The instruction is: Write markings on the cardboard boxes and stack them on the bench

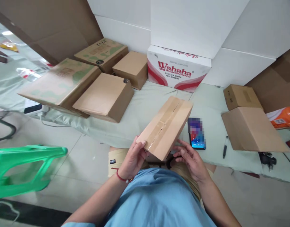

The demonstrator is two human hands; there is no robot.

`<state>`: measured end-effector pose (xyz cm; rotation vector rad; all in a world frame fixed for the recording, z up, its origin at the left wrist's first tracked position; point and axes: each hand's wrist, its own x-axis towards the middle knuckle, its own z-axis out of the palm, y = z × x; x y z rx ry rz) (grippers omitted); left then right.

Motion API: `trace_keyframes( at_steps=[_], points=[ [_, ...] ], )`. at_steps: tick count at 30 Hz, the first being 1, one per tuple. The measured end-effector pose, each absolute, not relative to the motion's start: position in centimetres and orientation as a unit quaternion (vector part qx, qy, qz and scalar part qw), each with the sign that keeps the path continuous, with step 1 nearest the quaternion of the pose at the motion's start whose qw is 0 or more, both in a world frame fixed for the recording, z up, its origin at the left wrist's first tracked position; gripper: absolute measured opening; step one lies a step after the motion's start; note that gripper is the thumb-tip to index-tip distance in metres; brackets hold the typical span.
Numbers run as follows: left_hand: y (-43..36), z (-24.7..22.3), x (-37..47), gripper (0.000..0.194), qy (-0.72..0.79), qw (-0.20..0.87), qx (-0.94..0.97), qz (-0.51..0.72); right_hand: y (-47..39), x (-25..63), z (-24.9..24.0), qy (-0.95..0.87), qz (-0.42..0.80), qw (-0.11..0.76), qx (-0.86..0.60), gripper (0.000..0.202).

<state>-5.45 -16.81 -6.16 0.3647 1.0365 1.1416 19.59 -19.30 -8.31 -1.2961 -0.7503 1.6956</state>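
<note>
Noted at far left, on the floor: green stool [22, 154]. Next, on the cloth-covered table [145, 107]: large printed carton [62, 82], second printed carton [107, 52], plain carton [102, 96] and small plain carton [133, 64], grouped close together. Further right, against the white panels: Wahaha box [179, 67].

At centre, left hand [134, 157]: closed on the near left corner of the taped carton [167, 123], with thumb on the taped face and remaining fingers partly hidden below. Carton raised at the near edge of the table, partly over the lap; cannot tell about contact with the table.

Progress: carton in hand, seam turned up, flaps apparently closed under tape. Dark slits visible along the seam; cannot tell whether cut. Left to do, as judged: release from the hand at least; full extent not determinable from this view.

Orientation: long axis slanting from the left hand away and to the right, far end towards the Wahaha box; taped face tilted up.

Right of carton, right hand [191, 160]: fingers half curled, loosely spread, without grip; light contact not determinable. Beyond: phone [194, 142], pen [225, 147], flapped carton [251, 129].
</note>
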Motion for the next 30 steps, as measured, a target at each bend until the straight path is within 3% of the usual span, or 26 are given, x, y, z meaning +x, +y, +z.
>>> trace_keyframes(
  at_steps=[7, 17, 23, 30],
  points=[
    [-17.7, -6.4, -4.5, 0.053, 0.452, 0.711, 0.147, 0.518, -19.2, 19.4, -8.1, -0.277, 0.701, 0.459, -0.469, 0.068],
    [-18.7, -7.4, -4.8, 0.069, 0.461, 0.592, 0.477, 0.457, -19.5, 20.7, -8.7, -0.259, 0.649, 0.507, -0.504, 0.039],
    [-17.8, -7.3, -4.1, 0.05, 0.481, 0.497, 0.586, 0.422, -20.1, 21.9, -7.5, -0.302, 0.571, 0.538, -0.542, 0.043],
    [-17.4, -8.0, -3.4, 0.056, 0.483, 0.6, 0.456, 0.446, -20.5, 21.7, -5.6, -0.432, 0.547, 0.489, -0.525, 0.068]
  ],
)
